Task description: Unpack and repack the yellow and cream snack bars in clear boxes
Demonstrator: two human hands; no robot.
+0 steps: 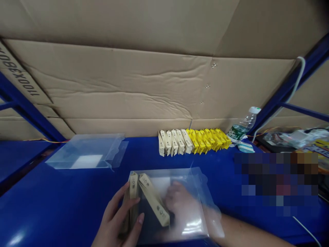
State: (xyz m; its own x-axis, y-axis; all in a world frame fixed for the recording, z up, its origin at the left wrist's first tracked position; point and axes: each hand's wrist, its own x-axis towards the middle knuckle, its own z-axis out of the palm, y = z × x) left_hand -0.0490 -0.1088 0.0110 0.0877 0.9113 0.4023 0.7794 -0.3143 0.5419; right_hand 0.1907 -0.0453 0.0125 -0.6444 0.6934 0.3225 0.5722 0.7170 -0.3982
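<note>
Both hands work nearest: left hand [117,219] pinches 1 beige packet [133,192] at the clear box [185,202]; right hand [181,202], inside, steadies another. Roughly 2 packets look loaded, while the row of beige and yellow packets [192,140] waits on the table [64,206].

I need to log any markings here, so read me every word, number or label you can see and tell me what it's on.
"1100X3980", as best it reads, partly cut off: printed on the cardboard strip at upper left.
Cream packets: small marks, too small to read.
Yellow packets: print too small.
Water bottle label: blurred.
Packet between the left hand and right hand: dark round marks, unreadable.
</note>
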